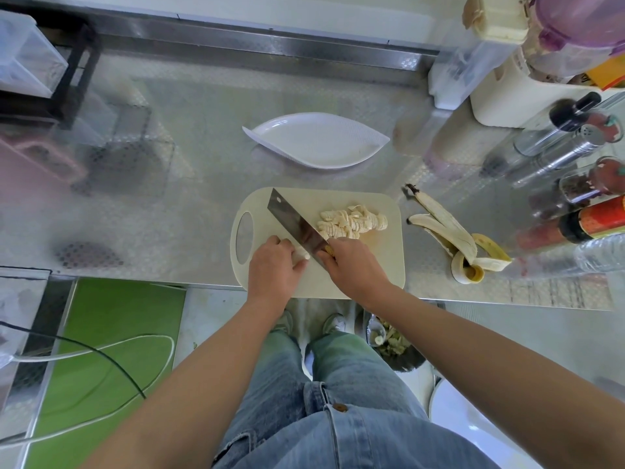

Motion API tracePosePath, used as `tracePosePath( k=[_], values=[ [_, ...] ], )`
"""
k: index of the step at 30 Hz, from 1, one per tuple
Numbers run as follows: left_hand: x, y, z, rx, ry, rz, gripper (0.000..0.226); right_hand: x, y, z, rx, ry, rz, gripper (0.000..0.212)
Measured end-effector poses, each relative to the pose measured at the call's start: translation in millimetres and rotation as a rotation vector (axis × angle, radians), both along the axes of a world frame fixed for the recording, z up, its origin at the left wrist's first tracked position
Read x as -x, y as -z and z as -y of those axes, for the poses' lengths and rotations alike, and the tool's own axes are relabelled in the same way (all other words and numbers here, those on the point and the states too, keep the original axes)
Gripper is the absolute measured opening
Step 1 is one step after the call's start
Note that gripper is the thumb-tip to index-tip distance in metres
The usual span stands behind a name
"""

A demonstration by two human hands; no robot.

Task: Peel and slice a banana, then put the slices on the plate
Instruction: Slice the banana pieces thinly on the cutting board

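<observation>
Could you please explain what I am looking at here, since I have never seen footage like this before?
There is no machine: a person wears a camera on the head, so this single view looks down at their own arms. The left hand steadies the last piece of banana on a cutting board. The right hand holds a cleaver, its blade against that piece. Cut slices lie piled on the board. Beyond it sits a white plate, holding no slices yet. The banana peel lies to the right on the metal counter.
</observation>
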State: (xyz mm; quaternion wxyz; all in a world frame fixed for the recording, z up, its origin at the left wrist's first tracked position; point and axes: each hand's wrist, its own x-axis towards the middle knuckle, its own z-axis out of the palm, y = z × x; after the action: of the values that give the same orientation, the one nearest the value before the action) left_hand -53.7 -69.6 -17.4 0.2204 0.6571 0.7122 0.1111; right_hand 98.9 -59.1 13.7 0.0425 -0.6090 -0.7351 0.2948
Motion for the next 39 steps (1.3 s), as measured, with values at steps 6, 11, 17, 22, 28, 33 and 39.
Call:
tracePosePath(
  k=[6,11,17,22,28,33,39],
  values=[
    [0.1,2.9,-0.8,0.014,0.013,-0.012,0.025,0.3,0.1,0.3,0.007,0.001,0.007,0.031],
    [0.0,4.6,-1.3,0.023,0.007,-0.008,0.023,1.3,4.8,2.6,0.034,0.001,0.013,0.031],
    [-0.3,3.7,-1.3,0.032,-0.006,0.003,0.022,3.8,8.7,3.5,0.059,0.007,0.053,0.028],
    [1.7,4.2,-0.8,0.024,-0.008,-0.005,0.023,6.7,7.6,1.5,0.036,0.021,0.037,0.027],
    [2.4,2.9,1.6,-0.006,0.005,-0.009,0.024,4.2,4.6,3.1,-0.001,0.001,0.006,0.029],
    [1.9,2.3,1.2,-0.006,0.000,-0.020,0.023,3.9,3.8,3.9,-0.003,0.004,0.008,0.030],
    [1.5,3.1,0.1,0.017,-0.001,-0.022,0.021,5.8,5.7,4.2,0.018,-0.004,0.036,0.028]
  ],
)
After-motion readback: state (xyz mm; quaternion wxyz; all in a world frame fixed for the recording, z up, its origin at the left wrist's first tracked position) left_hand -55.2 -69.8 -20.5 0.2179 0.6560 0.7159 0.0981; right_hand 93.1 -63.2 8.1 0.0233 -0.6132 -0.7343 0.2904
